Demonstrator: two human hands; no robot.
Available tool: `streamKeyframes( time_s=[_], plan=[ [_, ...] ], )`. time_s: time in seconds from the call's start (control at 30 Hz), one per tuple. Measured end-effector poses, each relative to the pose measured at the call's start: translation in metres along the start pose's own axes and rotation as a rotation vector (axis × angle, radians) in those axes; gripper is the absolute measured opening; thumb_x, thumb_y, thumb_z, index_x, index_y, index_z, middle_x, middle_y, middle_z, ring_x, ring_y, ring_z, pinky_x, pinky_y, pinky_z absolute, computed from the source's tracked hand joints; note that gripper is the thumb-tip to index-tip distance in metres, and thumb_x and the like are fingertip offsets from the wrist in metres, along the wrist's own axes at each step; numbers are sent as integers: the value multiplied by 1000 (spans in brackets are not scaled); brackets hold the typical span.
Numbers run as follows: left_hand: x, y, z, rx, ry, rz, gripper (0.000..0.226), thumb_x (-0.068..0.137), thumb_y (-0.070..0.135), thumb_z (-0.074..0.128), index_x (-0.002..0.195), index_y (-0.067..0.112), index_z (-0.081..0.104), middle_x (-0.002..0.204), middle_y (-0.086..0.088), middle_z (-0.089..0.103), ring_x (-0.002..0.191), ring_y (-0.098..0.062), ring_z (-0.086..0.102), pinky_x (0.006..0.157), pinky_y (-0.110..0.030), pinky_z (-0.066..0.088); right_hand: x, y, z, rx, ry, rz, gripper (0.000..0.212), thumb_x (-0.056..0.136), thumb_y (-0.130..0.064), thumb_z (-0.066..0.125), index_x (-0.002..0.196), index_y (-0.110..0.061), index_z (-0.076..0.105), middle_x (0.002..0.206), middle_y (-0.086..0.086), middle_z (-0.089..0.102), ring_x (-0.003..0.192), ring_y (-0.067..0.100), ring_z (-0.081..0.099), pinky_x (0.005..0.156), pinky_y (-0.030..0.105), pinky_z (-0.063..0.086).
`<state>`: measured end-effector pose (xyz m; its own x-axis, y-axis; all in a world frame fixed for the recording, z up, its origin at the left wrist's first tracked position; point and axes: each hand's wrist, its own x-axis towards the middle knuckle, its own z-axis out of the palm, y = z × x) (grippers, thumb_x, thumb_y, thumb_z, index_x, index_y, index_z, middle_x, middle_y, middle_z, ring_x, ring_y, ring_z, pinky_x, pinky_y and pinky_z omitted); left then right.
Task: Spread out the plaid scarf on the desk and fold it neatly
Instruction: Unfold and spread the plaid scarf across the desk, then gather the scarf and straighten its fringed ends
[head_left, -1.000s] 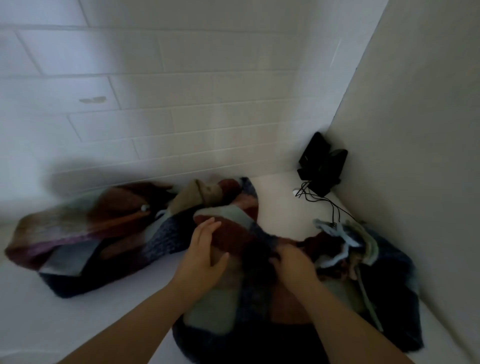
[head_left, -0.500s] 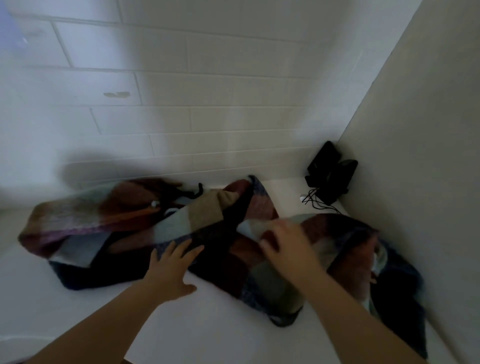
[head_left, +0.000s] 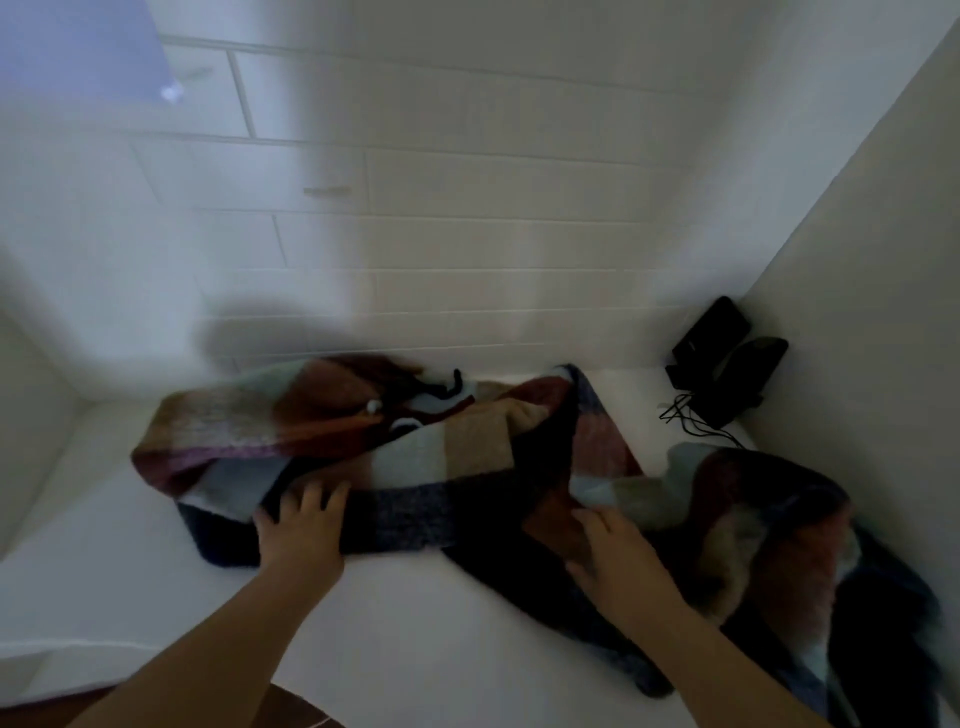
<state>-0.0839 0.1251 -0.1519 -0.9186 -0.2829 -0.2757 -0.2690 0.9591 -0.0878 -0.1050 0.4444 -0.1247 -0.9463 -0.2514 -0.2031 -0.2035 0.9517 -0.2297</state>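
The plaid scarf (head_left: 447, 457), in navy, maroon, tan and pale blue blocks, lies crumpled across the white desk (head_left: 389, 639) from the left middle to the right edge. My left hand (head_left: 301, 530) rests flat on its dark near edge at the left, fingers spread. My right hand (head_left: 608, 540) lies on the dark fabric near the middle, fingers extended; whether it pinches cloth is unclear. The scarf's right end bunches in a blurred heap by the side wall. An orange stick-like item (head_left: 332, 423) sits among the left folds.
A black device (head_left: 722, 358) with thin black cables (head_left: 691, 421) stands in the far right corner. A white tiled wall (head_left: 441, 234) closes the back and a plain panel (head_left: 857, 312) the right. The desk's front edge runs at lower left.
The scarf has been pulled out leftward and flatter. My left hand moved left onto the scarf's near edge; my right hand dropped from the raised fold onto the dark middle part.
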Motion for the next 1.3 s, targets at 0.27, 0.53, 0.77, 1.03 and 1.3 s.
streamKeyframes(
  time_s=[0.27,0.53,0.77,1.03,1.3],
  plan=[
    [-5,-54,-1,-134,208,89,69,56,10,71,123,13,53,125,-16,55,110,-40,55,85,-52,49,49,-117,1,-205,106,-255,78,66,-24,78,136,-26,43,154,6,28,131,39,39,99,52,41],
    [16,-114,3,-432,27,-203,69,78,46,60,133,13,34,125,-16,46,106,-39,56,82,-44,49,85,-128,3,354,-28,171,56,92,-17,52,144,-21,29,153,18,16,129,35,40,105,35,37],
    [28,-116,15,-254,45,-196,35,89,18,43,122,13,48,123,-14,53,109,-33,55,84,-41,47,68,-131,2,546,-100,169,50,91,-7,48,139,-16,35,98,5,61,70,7,52,72,17,44],
    [29,-160,-84,-1027,682,-353,12,85,1,39,93,-2,48,87,-24,53,81,-35,53,76,-45,43,66,-135,-22,640,31,255,48,90,-14,48,137,-16,36,91,4,57,65,16,53,53,25,42],
    [33,-254,-134,-1163,978,-717,54,84,13,37,137,8,31,140,-16,44,126,-32,45,106,-39,37,42,-191,-1,307,-734,6,52,92,-31,43,142,-24,31,112,1,52,85,16,60,67,24,50]
  ],
)
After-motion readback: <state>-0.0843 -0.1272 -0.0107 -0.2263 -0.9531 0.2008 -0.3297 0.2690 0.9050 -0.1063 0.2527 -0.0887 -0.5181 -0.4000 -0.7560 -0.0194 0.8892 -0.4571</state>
